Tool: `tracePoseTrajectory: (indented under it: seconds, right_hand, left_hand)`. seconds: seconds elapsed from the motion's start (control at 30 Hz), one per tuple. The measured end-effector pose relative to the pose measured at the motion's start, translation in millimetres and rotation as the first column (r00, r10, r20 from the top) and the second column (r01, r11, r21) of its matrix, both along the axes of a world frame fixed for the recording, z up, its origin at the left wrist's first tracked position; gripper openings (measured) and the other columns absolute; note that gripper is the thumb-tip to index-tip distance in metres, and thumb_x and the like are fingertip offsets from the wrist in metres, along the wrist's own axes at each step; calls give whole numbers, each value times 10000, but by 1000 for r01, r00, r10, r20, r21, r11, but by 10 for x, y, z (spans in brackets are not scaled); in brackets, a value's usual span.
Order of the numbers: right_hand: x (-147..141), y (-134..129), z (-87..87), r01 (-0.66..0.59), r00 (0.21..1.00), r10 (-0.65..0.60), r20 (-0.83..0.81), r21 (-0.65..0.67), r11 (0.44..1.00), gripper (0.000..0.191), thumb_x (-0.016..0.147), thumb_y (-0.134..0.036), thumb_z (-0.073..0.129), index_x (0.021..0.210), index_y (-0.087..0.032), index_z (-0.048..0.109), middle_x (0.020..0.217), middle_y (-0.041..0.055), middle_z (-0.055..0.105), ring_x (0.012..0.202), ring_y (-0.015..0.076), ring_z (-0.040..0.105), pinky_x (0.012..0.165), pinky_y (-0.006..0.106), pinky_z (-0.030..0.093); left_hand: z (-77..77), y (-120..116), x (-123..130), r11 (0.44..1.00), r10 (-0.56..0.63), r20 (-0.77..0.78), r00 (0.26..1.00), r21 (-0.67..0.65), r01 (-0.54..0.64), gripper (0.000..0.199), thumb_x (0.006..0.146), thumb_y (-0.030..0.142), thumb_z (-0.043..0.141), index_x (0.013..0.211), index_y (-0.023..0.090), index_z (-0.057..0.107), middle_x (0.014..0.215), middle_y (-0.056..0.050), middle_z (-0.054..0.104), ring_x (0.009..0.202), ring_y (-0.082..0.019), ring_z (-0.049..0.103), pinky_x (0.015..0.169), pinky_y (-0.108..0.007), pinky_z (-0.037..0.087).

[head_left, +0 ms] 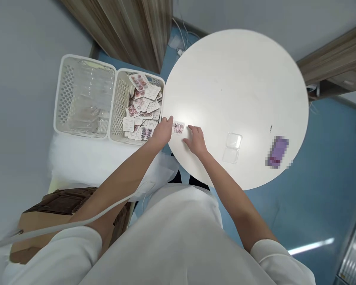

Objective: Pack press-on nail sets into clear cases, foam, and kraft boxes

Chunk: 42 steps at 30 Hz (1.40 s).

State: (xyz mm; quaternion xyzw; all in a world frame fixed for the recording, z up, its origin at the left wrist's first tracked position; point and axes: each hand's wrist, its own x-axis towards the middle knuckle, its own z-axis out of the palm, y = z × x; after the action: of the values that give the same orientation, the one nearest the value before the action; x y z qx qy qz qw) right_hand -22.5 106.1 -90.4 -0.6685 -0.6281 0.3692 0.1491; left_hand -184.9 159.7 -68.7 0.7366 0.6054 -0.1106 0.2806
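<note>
At the left edge of the round white table (243,79), a small card of pinkish press-on nails (178,128) lies between my hands. My left hand (164,130) is closed at the card's left side, with thumb and finger pinched on its edge. Just right of the card, my right hand (196,139) has thumb and fingers spread, holding nothing. A clear plastic case (232,147) lies unfolded on the table, right of my right hand. Left of the table, a white basket (117,111) holds many similar nail cards (141,103).
Beside the card basket, another white basket (57,99) holds clear plastic cases. A blurred purple object (277,151) lies at the table's right. A white cable (77,223) crosses over my left forearm, near a cardboard box (32,233).
</note>
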Motion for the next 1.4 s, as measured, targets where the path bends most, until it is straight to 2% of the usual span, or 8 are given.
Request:
tracePoseTrajectory:
  seconds: [0.17, 0.37, 0.6, 0.77, 0.93, 1.13, 1.27, 1.4]
  right_hand:
    - [-261, 142, -111, 76, 991, -71, 113, -36, 996, 626, 688, -212, 611, 1258, -242, 353, 1145, 90, 414, 1069, 250, 405, 880, 419, 370]
    - [-316, 179, -81, 111, 977, -96, 191, -70, 991, 598, 658, -166, 625, 1203, -266, 400, 1126, 75, 430, 1029, 249, 422, 827, 417, 376]
    - [-336, 144, -79, 123, 981, -116, 157, -31, 992, 530, 679, -157, 586, 1169, -247, 404, 1089, 73, 495, 982, 255, 437, 789, 417, 377]
    - [-276, 19, -113, 142, 989, -142, 44, 13, 990, 538, 707, -123, 520, 1215, -211, 367, 1064, 79, 511, 977, 241, 451, 835, 422, 370]
    - [28, -221, 18, 123, 991, -119, -57, 73, 990, 593, 715, -144, 525, 1272, -202, 331, 1081, 89, 481, 1006, 235, 438, 870, 409, 390]
    - [657, -778, 248, 161, 986, -154, -59, 150, 975, 622, 764, -160, 498, 1329, -255, 255, 1089, 82, 464, 1014, 229, 447, 872, 419, 417]
    - [1218, -1142, 256, 181, 983, -175, -54, 136, 974, 626, 770, -214, 524, 1330, -271, 249, 1091, 82, 475, 1017, 242, 457, 849, 443, 434]
    - [1721, -1259, 165, 163, 986, -158, -59, 91, 982, 616, 733, -245, 578, 1294, -272, 325, 1092, 88, 476, 1030, 259, 450, 858, 461, 432]
  left_hand:
    - [-85, 16, -21, 1000, -5, 38, 999, -19, 6, 615, 731, 123, 554, 1280, 184, 284, 1087, -113, 457, 881, -237, 559, 693, -304, 433]
    - [-114, -34, -46, 1000, 0, 87, 996, 13, -1, 531, 713, 94, 560, 1196, 177, 354, 1090, -91, 435, 865, -197, 558, 678, -276, 439]
    - [-158, -76, -64, 1000, 21, 150, 989, 19, -25, 559, 731, 82, 532, 1230, 192, 308, 1100, -105, 438, 937, -227, 540, 747, -320, 442]
    - [-146, -137, -53, 1000, 0, 243, 970, 17, -4, 650, 692, 92, 564, 1271, 169, 278, 1131, -108, 437, 1031, -248, 494, 819, -349, 433]
    - [-68, -353, 118, 994, -58, 351, 935, 108, 22, 607, 729, 129, 529, 1285, 153, 287, 1086, -104, 462, 994, -239, 503, 805, -353, 446]
    - [25, -749, 668, 988, -140, 480, 866, 125, 90, 586, 766, 182, 502, 1305, 184, 271, 1077, -92, 477, 959, -223, 513, 753, -336, 470]
    - [46, -976, 1137, 977, -214, 513, 831, 90, 196, 589, 772, 214, 515, 1308, 217, 273, 1089, -82, 481, 901, -203, 539, 722, -326, 480]
    - [21, -1087, 1546, 969, -240, 479, 844, 69, 237, 591, 768, 233, 531, 1304, 231, 282, 1108, -82, 471, 918, -209, 541, 720, -331, 482]
